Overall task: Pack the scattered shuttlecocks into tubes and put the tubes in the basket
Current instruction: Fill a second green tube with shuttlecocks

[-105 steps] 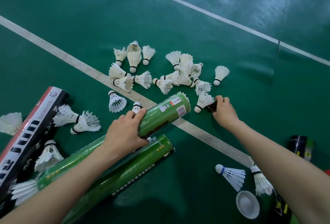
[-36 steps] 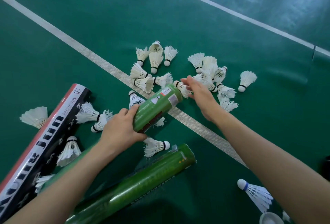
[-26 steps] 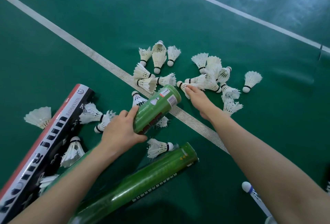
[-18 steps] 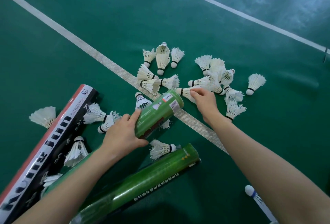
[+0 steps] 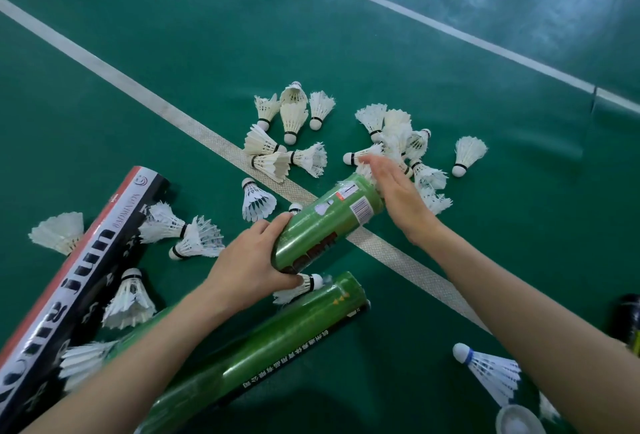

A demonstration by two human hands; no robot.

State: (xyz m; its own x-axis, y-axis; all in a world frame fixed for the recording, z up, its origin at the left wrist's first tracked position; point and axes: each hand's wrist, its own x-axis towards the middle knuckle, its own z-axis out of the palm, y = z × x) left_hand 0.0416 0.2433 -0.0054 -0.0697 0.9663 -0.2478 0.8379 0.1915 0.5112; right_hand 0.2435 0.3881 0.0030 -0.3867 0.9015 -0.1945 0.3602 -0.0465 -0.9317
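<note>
My left hand (image 5: 247, 269) grips a green tube (image 5: 329, 220), tilted with its mouth pointing up and away. My right hand (image 5: 394, 196) is at that mouth with straight fingers pressing on a white shuttlecock (image 5: 363, 170) whose feathers stick out of the opening. Several white shuttlecocks (image 5: 398, 139) lie in a heap just beyond, and another group (image 5: 287, 135) lies to the left of it. A second green tube (image 5: 263, 354) lies on the floor under my forearms. No basket is in view.
A black, white and red tube (image 5: 72, 284) lies at the left among loose shuttlecocks (image 5: 194, 239). A blue-banded shuttlecock (image 5: 491, 371) and a white cap (image 5: 516, 421) sit at the bottom right; a dark tube (image 5: 630, 322) is at the right edge. White court lines (image 5: 145, 97) cross the green floor.
My right hand picked a shuttlecock from the heap, brought it to the tube's mouth and now presses it in with straightened fingers. My left hand has kept holding the tube, raising it slightly.
</note>
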